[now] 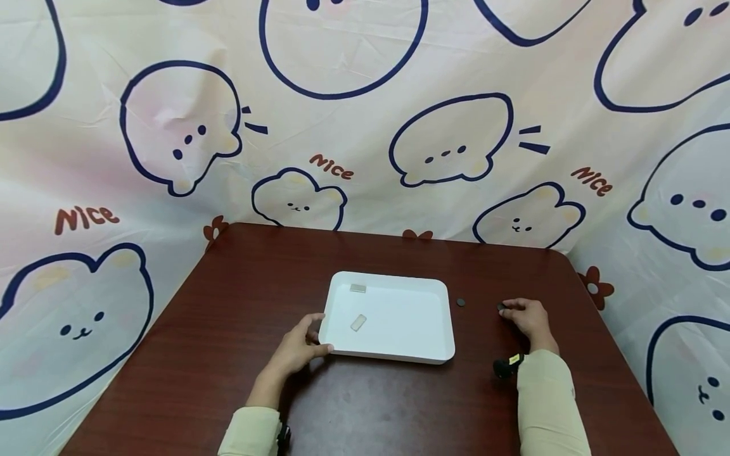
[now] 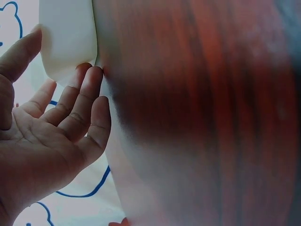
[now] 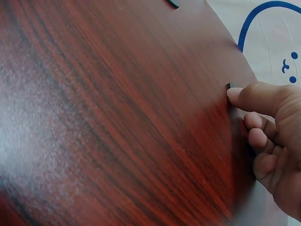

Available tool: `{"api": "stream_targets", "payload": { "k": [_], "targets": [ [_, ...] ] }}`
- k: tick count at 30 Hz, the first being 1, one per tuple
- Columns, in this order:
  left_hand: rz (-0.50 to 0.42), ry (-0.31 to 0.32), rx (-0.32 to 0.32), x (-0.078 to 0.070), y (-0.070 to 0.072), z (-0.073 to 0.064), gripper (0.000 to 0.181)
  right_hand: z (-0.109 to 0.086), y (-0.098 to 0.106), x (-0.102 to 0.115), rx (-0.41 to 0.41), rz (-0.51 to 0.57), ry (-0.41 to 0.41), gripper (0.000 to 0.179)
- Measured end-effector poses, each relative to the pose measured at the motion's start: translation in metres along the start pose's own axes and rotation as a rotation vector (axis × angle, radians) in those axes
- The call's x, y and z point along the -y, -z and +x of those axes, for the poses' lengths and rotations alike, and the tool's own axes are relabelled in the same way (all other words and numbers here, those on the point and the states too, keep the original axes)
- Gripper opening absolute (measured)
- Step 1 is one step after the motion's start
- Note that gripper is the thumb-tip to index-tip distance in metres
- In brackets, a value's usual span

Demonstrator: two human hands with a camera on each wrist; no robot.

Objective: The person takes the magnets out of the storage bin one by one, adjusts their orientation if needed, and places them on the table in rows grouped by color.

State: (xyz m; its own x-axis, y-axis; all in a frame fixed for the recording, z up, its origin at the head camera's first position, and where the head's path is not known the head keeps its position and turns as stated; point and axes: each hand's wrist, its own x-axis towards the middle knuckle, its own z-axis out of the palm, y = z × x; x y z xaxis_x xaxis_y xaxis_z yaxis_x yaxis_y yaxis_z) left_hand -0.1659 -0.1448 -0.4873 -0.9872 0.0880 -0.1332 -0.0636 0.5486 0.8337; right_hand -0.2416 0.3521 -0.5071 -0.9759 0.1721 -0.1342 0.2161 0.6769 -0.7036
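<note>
A shallow white tray [image 1: 393, 320] with rounded corners lies on the brown table, holding two small pale rectangular pieces, one [image 1: 357, 288] near its back edge and another [image 1: 358, 323] nearer the front. My left hand [image 1: 299, 345] grips the tray's left end, thumb at the front corner and fingers along the side; the left wrist view shows the fingertips against the tray wall [image 2: 70, 42]. To the right of the tray, my right hand [image 1: 527, 320] pinches a small dark disc [image 3: 229, 86] at the table surface. A second dark disc [image 1: 461, 303] lies between tray and right hand.
The dark brown wood-grain table [image 1: 274, 272] has rounded back corners. A pale cloth [image 1: 365, 126] printed with blue cartoon outlines hangs behind and along both sides. A black wrist device [image 1: 504, 367] with a yellow label sits beside the right cuff.
</note>
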Motion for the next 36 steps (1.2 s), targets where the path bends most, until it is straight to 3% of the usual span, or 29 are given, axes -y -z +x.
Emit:
{"api": "stream_targets", "payload": {
  "k": [6,15,24,36],
  "targets": [
    [0.003,-0.007,-0.003,0.0,0.0,0.0,0.067,-0.005,0.003,0.007,0.021,0.005,-0.029,0.041],
    [-0.018,-0.024,0.002,0.0,0.001,-0.002,0.068,-0.02,0.01,0.034,0.023,0.102,-0.036,0.054],
    [-0.014,-0.02,0.004,0.001,0.001,-0.002,0.068,-0.023,-0.003,0.036,0.088,0.195,-0.054,0.051],
    [-0.036,-0.01,0.006,0.001,0.0,0.0,0.068,-0.027,-0.023,0.062,0.119,0.316,0.072,0.051]
  ]
}}
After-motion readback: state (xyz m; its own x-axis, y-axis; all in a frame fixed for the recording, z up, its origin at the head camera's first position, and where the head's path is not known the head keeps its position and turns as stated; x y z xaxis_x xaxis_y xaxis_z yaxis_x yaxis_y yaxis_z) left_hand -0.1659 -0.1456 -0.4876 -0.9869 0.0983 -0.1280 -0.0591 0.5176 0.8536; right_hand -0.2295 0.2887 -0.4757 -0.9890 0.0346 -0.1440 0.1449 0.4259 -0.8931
